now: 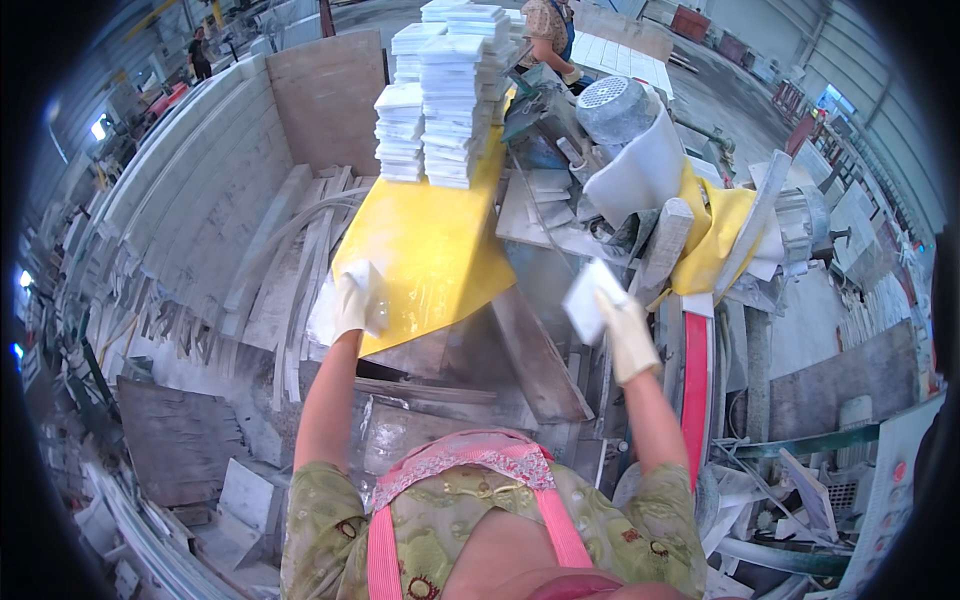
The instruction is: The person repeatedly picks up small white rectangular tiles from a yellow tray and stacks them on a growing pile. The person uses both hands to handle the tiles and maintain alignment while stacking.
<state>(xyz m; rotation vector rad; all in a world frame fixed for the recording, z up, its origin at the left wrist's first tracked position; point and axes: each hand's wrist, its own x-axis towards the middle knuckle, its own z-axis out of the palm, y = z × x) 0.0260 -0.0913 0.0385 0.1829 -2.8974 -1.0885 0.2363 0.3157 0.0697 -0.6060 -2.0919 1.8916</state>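
Observation:
My left hand (355, 300), in a white glove, holds a white stone tile (335, 310) at the near left corner of a yellow board (430, 250). My right hand (622, 330), also gloved, grips another white tile (588, 300) in the air to the right of the board, in front of a cutting machine (620, 150). Stacks of white tiles (440, 90) stand on the far end of the yellow board.
Long stone strips and slabs (290, 250) lie in a heap on the left. A yellow cloth (715, 235) hangs on the machine, a red strip (695, 380) runs down at right. Another person (550, 35) stands at the far side. Grey offcuts (180, 440) lie lower left.

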